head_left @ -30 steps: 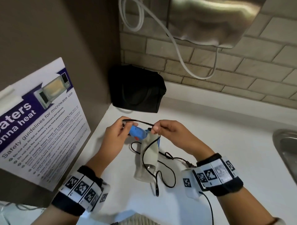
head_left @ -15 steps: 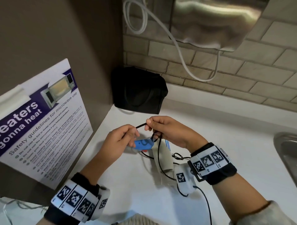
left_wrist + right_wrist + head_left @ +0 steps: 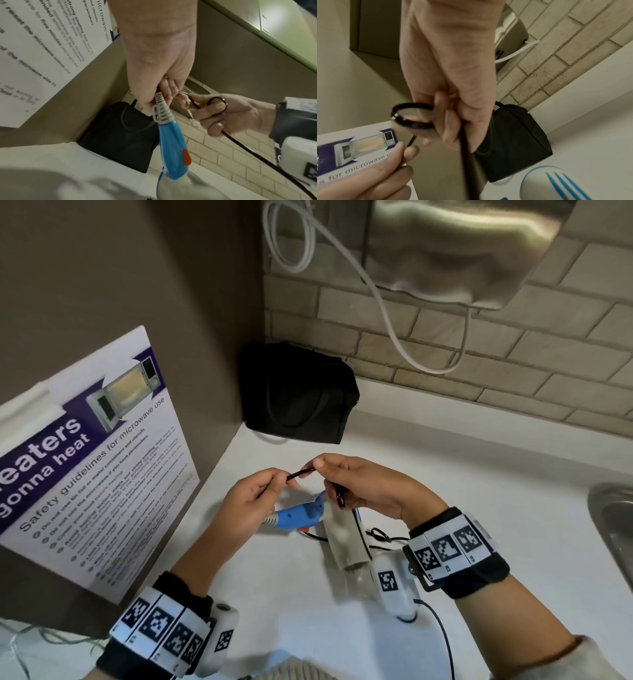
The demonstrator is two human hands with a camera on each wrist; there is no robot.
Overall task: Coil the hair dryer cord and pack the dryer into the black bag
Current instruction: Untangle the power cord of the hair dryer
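Note:
The hair dryer (image 3: pixel 298 517) has a blue handle and a pale barrel; the barrel end lies on the white counter (image 3: pixel 462 508). My left hand (image 3: pixel 253 501) pinches the black cord (image 3: pixel 301 473) just past the grey strain relief (image 3: pixel 162 108). My right hand (image 3: pixel 352 484) holds a small loop of the same cord (image 3: pixel 409 116) in curled fingers, a short span from the left hand. More cord (image 3: pixel 248 150) trails down from the right hand. The black bag (image 3: pixel 298 395) stands in the corner behind both hands, and I cannot tell whether it is zipped.
A microwave safety poster (image 3: pixel 96 460) hangs on the left wall. A steel wall unit (image 3: pixel 462 251) with a white hose (image 3: pixel 394 330) is mounted on the brick wall above. A metal sink rim (image 3: pixel 613 535) is at the right edge. Loose cord (image 3: pixel 383 537) lies under my right wrist.
My right hand has moved left toward the left hand, leaving a short span of cord between them. The dryer's blue handle has swung left and lies flatter.

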